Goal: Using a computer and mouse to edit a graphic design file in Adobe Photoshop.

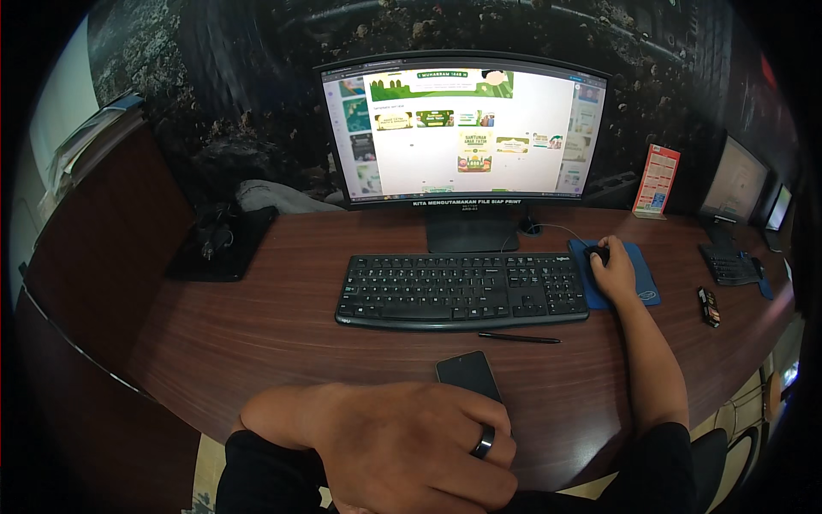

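Two bare hands are in my view. My right hand lies curled over a small black computer mouse, gripping it on a blue rectangular mouse pad at the right end of the black full-size keyboard. My left hand rests low at the near edge of the brown wood-grain desk, fingers folded loosely with a dark ring on one; it holds nothing that I can see. Just beyond its knuckles lies a black smartphone, face up with a dark screen, and whether the hand touches it I cannot tell. A thin black pen sits between phone and keyboard. Behind the keyboard stands a black-framed monitor showing a white page of green graphics.
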Demonstrator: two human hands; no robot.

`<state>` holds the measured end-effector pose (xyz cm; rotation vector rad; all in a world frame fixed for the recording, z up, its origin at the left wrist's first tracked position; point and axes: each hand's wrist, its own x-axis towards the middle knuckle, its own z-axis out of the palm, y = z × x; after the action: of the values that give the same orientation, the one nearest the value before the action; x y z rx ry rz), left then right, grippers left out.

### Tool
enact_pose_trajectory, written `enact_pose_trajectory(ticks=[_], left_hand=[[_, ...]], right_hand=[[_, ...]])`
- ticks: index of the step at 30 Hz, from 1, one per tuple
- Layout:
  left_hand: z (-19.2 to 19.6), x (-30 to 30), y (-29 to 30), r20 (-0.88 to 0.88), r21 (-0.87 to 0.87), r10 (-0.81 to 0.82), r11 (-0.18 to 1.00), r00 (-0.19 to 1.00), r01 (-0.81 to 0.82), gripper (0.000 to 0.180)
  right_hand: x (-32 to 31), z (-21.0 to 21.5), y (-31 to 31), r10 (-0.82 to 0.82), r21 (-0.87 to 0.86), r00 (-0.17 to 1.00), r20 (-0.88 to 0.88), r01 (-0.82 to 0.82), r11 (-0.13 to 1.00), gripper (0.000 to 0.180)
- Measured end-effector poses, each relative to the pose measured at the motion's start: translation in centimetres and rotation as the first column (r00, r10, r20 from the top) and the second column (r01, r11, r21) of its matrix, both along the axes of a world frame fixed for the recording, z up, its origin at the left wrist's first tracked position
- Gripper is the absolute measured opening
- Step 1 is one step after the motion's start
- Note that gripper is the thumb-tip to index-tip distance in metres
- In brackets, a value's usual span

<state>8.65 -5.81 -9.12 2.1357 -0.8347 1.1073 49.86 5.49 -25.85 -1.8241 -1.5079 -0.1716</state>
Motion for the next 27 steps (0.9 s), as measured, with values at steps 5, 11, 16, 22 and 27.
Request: enact_pose_trajectory(ticks=[5, 11, 16, 22, 27], left_hand=[[0.3, 0.0, 0.0, -0.055, 0.014, -0.010, 1.000, 0.998, 0.011, 0.058], [-0.2, 0.3, -0.1, 0.027, -0.010, -0.014, 1.000, 1.000, 0.014, 0.057], [0.2, -0.1, 0.1, 0.002, 0.006, -0.009, 1.000, 1.000, 0.009, 0.057], [1.0, -0.7, -0.4, -0.157, -0.076, 0.059, 0.995, 0.986, -0.072, 0.042], [0.1, 0.0, 0.0, 0.028, 0.002, -0.002, 1.000, 1.000, 0.002, 0.058]], right_hand=[[0.0, -0.1, 0.0, 0.004, 0.014, 1.000, -0.014, -0.004, 1.000, 0.031], [0.6, -0.5, 0.2, 0.027, 0.025, 1.000, 0.004, -0.028, 0.999, 0.030], [-0.3, 0.2, 0.0, 0.010, 0.013, 1.000, -0.010, -0.010, 1.000, 0.030], [0.4, -0.3, 0.1, -0.007, -0.005, 1.000, -0.014, 0.007, 1.000, 0.031], [0.4, -0.5, 0.3, 0.046, 0.056, 0.999, 0.017, -0.047, 0.997, 0.030]])
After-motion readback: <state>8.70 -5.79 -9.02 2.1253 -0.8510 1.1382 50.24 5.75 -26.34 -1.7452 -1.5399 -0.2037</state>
